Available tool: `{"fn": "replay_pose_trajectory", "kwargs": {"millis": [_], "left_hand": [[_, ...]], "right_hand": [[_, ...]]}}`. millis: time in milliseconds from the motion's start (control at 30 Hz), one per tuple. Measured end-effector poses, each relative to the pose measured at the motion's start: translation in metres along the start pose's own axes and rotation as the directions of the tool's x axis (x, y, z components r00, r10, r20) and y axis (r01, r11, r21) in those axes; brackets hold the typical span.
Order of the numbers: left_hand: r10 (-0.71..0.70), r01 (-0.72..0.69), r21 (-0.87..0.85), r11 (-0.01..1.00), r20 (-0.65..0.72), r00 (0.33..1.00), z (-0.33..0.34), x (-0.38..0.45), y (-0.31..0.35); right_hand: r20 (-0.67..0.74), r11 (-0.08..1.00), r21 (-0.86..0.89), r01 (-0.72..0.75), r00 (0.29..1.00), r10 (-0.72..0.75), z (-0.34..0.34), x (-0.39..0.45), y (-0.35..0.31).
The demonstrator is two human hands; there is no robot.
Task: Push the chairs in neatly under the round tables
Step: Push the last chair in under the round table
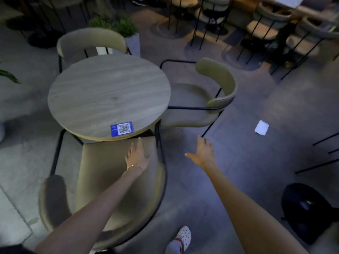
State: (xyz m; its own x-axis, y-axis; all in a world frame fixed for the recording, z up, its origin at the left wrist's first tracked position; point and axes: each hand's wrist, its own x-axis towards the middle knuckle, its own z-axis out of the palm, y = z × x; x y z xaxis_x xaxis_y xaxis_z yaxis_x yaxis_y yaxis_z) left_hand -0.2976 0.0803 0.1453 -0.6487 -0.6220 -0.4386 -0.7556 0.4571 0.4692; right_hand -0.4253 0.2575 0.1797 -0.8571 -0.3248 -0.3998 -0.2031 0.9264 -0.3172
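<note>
We reach both arms forward over the near chair (110, 180), whose tan seat sits with its far edge just under the rim of the round bench (108, 96) and its curved backrest nearest to us. Our left hand (137, 156) hangs above the far right part of that seat, its grip spread, fingers apart and pinching nothing; we cannot tell whether the palm touches the cushion. A thin bracelet (134, 166) circles that wrist. Our right hand (203, 153) is out over the bare floor (256, 153) to the right of the near chair, grip spread as well, close to the near leg of the right chair (201, 99). That right chair stands beside the bench, its seat only partly tucked beneath the top and its backrest angled away to the right. A third chair (91, 43) stands at the far side, its backrest rising behind the bench rim. A blue QR card (122, 128) lies on the bench's near edge. A white scrap of paper (262, 127) lies on the floor to the right, and a white clog (183, 235) shows near our feet.
</note>
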Motion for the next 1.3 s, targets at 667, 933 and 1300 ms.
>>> {"fn": "replay_pose_trajectory", "kwargs": {"millis": [667,933,1300], "left_hand": [[0.018,-0.031,-0.195,0.98,-0.068,0.998,0.09,0.119,0.338],[-0.091,0.079,-0.216,0.973,-0.044,0.995,0.105,0.202,0.439],[-0.238,0.201,-0.291,0.935,-0.097,0.966,0.148,0.321,0.588]], "right_hand": [[-0.041,0.992,0.053,0.118,0.992,-0.116,-0.2,0.22,0.141],[-0.005,0.988,0.042,0.152,0.988,-0.152,-0.277,0.341,0.164],[0.08,0.958,-0.029,0.286,0.956,-0.283,-0.366,0.537,0.217]]}}
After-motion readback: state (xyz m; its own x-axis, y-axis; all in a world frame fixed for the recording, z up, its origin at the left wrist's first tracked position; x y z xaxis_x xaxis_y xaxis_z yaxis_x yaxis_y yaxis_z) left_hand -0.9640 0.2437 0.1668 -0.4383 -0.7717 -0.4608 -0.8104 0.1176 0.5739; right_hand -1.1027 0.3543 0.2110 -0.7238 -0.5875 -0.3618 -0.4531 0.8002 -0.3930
